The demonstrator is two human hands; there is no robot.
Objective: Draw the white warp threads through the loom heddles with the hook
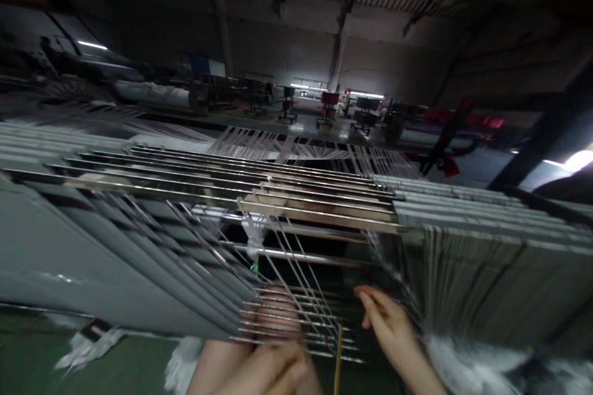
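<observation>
My left hand (273, 367) is at the bottom edge, fingers closed together behind a fan of thin metal heddle wires (296, 315); what it grips is hidden. A thin yellowish stick (339, 361) stands upright just right of it. My right hand (389, 324) reaches in from the lower right with its fingers stretched toward the dense pack of grey heddles (467, 284) on the right, touching their left edge. A small bunch of white threads (254, 237) hangs from the metal bars (319, 216) above both hands.
A large grey block of heddles (102, 259) fills the left side. White warp threads (296, 148) stretch away behind the frame bars. Beyond is a dim factory hall with other looms (208, 95), red carts (330, 102) and ceiling lights. White fluff (92, 345) lies on the green floor.
</observation>
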